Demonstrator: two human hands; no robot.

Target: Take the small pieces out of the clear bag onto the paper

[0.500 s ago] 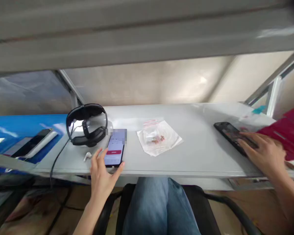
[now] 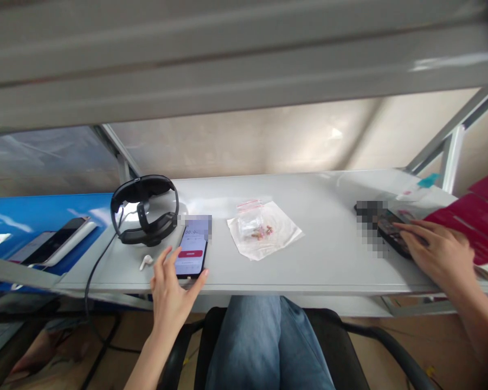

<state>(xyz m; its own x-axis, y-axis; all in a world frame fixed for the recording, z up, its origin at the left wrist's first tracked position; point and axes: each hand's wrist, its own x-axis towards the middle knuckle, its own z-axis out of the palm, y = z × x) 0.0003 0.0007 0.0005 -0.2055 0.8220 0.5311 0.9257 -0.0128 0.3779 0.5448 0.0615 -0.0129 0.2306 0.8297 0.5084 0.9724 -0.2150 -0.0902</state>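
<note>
1. Left hand (image 2: 171,287): thumb and fingers spread apart about the lower half of a lit phone (image 2: 195,241), flat near the front edge of the counter (image 2: 329,260).
2. Right hand (image 2: 441,246), well apart from the left: fingers over a dark phone (image 2: 385,223) at the counter's right; impossible to tell whether clamped or merely resting.
3. Between the two: white paper (image 2: 287,230) bearing a clear bag (image 2: 248,221) and small reddish pieces (image 2: 264,233).
4. Beside the lit phone: black headset (image 2: 149,237) and white earbud (image 2: 147,260).
5. Far right: red material (image 2: 461,214).
</note>
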